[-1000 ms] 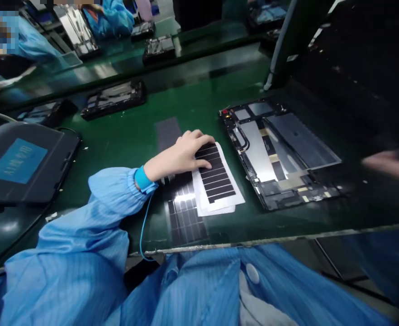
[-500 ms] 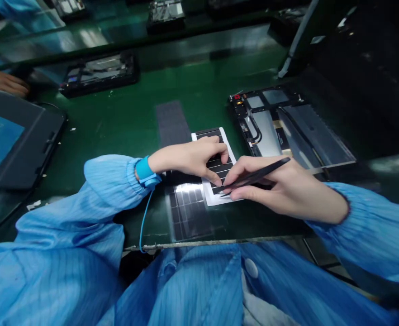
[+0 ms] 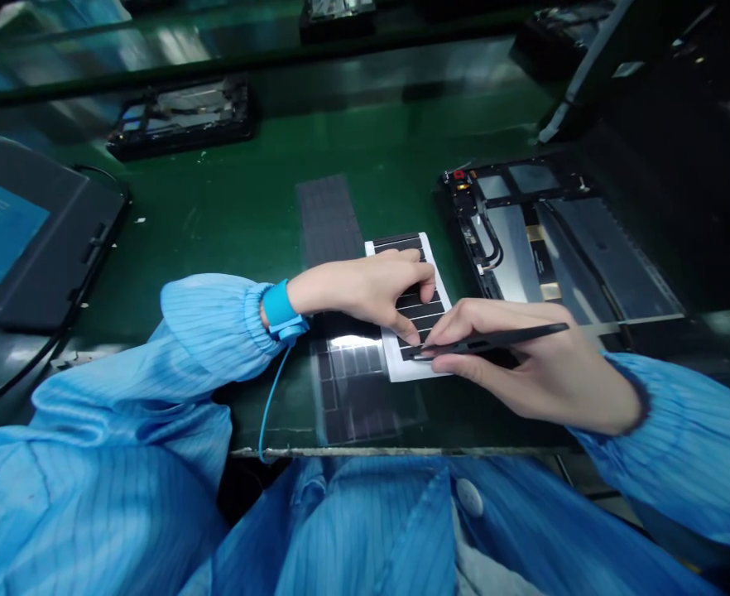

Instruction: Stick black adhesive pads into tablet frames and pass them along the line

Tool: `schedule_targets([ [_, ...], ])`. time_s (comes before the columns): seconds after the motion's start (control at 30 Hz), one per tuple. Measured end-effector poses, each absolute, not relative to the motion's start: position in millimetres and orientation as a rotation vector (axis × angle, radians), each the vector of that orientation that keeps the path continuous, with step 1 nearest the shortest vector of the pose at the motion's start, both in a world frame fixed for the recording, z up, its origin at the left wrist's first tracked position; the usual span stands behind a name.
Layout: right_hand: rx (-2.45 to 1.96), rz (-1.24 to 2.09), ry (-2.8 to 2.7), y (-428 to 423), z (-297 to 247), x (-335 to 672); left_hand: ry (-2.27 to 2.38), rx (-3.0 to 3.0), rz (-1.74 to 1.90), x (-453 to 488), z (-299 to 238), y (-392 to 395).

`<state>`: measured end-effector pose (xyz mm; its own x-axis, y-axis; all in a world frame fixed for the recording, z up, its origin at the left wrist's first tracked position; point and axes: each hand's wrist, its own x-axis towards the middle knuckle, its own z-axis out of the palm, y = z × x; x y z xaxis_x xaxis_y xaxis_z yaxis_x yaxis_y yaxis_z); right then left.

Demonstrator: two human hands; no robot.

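Right hand (image 3: 548, 381), at frame's right edge second ago, now over lower end of strip sheet (image 3: 424, 310), near frame centre; grip pinching black tweezer-like tool (image 3: 514, 337); left hand (image 3: 365, 285) fingers spread on sheet, so both hands work there

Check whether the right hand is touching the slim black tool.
Touching. The head view shows the right hand gripping the slim black tool, which lies between its thumb and fingers.
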<state>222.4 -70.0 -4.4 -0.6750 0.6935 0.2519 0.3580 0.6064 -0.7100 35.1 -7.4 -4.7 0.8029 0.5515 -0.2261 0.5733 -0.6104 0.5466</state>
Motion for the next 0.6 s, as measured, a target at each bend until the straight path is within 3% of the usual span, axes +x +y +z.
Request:
schedule_targets([
  [0.3,-0.866,0.816,-2.27,-68.4,14.0,222.1,0.884,2.373,-0.012,34.8,-7.7,-7.0],
  [0.4,-1.021,0.644,-2.018,-51.5,24.9,235.1,0.873,2.412,0.023,36.9,-6.3,-9.0],
  [0.6,-1.139,0.622,-1.593,-8.3,0.7,247.4,1.012,2.314,0.786,57.4,-9.4,-9.8],
])
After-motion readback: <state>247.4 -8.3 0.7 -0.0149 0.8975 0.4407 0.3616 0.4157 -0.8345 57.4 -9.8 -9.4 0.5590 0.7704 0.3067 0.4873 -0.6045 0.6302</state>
